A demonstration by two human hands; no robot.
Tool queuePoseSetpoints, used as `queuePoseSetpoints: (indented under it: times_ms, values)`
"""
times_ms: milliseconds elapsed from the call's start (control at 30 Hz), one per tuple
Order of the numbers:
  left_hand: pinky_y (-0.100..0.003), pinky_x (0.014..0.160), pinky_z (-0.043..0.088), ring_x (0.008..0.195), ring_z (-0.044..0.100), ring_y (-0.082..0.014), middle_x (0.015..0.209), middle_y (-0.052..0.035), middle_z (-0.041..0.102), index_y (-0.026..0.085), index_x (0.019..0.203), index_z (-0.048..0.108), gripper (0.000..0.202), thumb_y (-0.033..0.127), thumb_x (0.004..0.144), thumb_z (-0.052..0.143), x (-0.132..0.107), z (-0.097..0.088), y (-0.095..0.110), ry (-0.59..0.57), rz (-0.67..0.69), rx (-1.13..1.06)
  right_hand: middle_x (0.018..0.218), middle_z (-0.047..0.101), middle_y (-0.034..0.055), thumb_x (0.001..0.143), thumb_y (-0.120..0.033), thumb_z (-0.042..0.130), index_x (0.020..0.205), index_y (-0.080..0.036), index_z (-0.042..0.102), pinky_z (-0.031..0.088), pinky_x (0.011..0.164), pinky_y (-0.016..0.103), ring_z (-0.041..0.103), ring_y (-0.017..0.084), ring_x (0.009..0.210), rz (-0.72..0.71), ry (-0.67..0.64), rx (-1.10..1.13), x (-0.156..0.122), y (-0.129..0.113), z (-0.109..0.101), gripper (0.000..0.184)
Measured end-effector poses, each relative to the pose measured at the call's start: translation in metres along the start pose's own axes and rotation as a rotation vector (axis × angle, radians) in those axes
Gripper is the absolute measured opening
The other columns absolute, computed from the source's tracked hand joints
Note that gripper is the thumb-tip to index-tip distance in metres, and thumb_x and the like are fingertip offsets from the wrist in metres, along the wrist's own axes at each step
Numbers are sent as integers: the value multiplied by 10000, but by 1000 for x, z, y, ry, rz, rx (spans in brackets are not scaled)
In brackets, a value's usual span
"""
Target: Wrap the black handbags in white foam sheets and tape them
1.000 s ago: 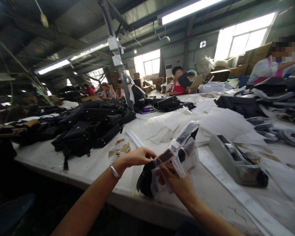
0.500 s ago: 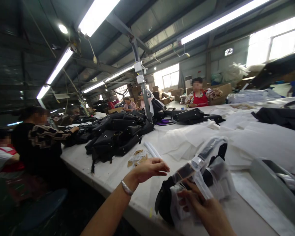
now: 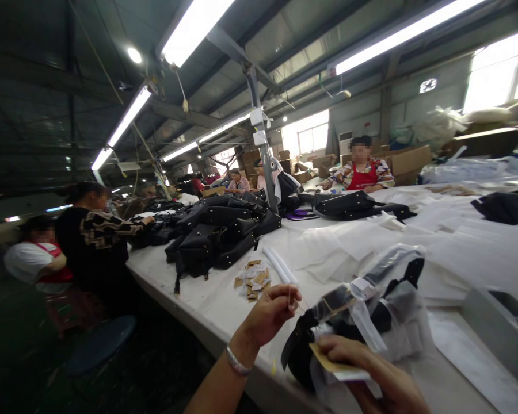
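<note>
A black bag (image 3: 299,351) stands at the table's near edge, partly covered in thin white wrapping (image 3: 408,322). Clear plastic is wrapped round its raised handle (image 3: 388,264). At the bag's left side, my left hand (image 3: 267,316), a silver bangle on its wrist, pinches a thin string that runs toward the strap end. Against the bag's front, my right hand (image 3: 380,368) grips a brown tag (image 3: 328,362) with a white layer under it. The right fingertips are partly hidden behind the tag.
Several small brown tags (image 3: 254,280) lie beside a white roll (image 3: 280,265). Black bags (image 3: 216,230) are piled farther left. White sheets (image 3: 453,241) spread rightward, near a grey bin (image 3: 492,328). A metal post (image 3: 267,167) rises mid-table. Co-workers sit or stand around; a blue stool (image 3: 101,345) stands left.
My left hand has gone from loosely stretched fingers to a pinch on the string. My right hand has drawn back from inside the wrapping and now shows the brown tag. The view has shifted left.
</note>
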State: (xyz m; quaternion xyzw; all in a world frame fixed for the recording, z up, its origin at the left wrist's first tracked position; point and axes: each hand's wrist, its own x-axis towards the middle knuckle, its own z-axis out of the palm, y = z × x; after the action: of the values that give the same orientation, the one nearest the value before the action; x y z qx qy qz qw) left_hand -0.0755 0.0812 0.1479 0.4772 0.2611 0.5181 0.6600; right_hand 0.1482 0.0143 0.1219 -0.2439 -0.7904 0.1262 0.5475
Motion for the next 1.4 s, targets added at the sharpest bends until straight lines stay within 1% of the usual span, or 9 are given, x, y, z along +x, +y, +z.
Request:
queuePoseSetpoints:
  times_ms: [133, 267, 467, 567, 733, 933, 1200, 1300, 1400]
  values:
    - [-202, 537, 324, 549, 429, -38, 813, -56, 663, 107, 924, 759, 461, 473, 667, 870, 4, 4, 3, -79, -7, 131, 1033, 774, 33, 985, -238, 510, 1138, -268, 658, 590, 726, 158, 761, 164, 846, 70, -22, -91, 24, 0, 15, 215]
    - [-252, 697, 430, 732, 565, -136, 856, -77, 689, 123, 994, 770, 664, 636, 580, 849, -2, 3, 8, -111, 46, 210, 937, 788, 35, 1020, -357, 456, 1363, -283, 543, 561, 490, 196, 755, 193, 641, 106, 77, -366, 36, 9, 25, 362]
    - [-317, 843, 491, 926, 630, -221, 973, -83, 706, 174, 987, 779, 391, 379, 669, 878, -16, 30, 29, -102, 211, 572, 868, 788, 33, 996, -307, 476, 1579, -283, 234, 499, 364, 263, 721, 238, 524, 14, -99, -655, 43, 15, 26, 632]
    - [-280, 804, 498, 859, 634, -181, 882, -56, 703, 186, 908, 783, 113, 219, 804, 754, -22, 43, 34, -3, 373, 801, 1091, 763, 56, 989, -232, 449, 1569, -322, 253, 565, 460, 257, 763, 235, 703, -2, -128, -574, 46, 14, 26, 619]
    - [-244, 765, 504, 824, 635, -151, 892, -28, 703, 243, 1000, 768, 188, 194, 823, 728, -39, 35, 19, 210, 466, 881, 1354, 630, 30, 959, -160, 453, 1530, -344, 339, 623, 785, 263, 710, 205, 1062, 120, -77, -286, 44, 5, 26, 611]
    - [-263, 763, 525, 801, 654, -164, 857, -41, 711, 178, 902, 730, 324, 397, 695, 848, -58, 5, -28, 719, 361, 383, 1347, 639, 25, 953, -152, 471, 1471, -299, 442, 557, 970, 281, 640, 185, 1189, 138, -17, -178, 39, -1, 27, 539]
    - [-240, 794, 519, 839, 662, -142, 885, -3, 711, 190, 922, 695, 494, 451, 565, 916, -93, -13, -39, 1056, 406, 56, 1464, 534, 54, 966, -130, 440, 1355, -246, 598, 478, 1096, 335, 557, 207, 1301, 181, 31, -140, 45, 2, 17, 436]
    - [-208, 757, 512, 799, 634, -119, 837, 23, 688, 207, 886, 701, 322, 404, 683, 857, -119, 0, -47, 1062, 476, 397, 1475, 522, 64, 970, -113, 418, 1352, -237, 605, 431, 1138, 359, 532, 202, 1325, 221, 26, -61, 47, 3, 16, 443]
    - [-202, 672, 510, 706, 621, -114, 768, 32, 675, 241, 850, 698, 109, 249, 779, 780, -136, 27, -69, 788, 530, 825, 1466, 532, 63, 967, -102, 421, 1347, -243, 611, 384, 1169, 397, 516, 204, 1339, 239, 36, 4, 49, 5, 17, 448]
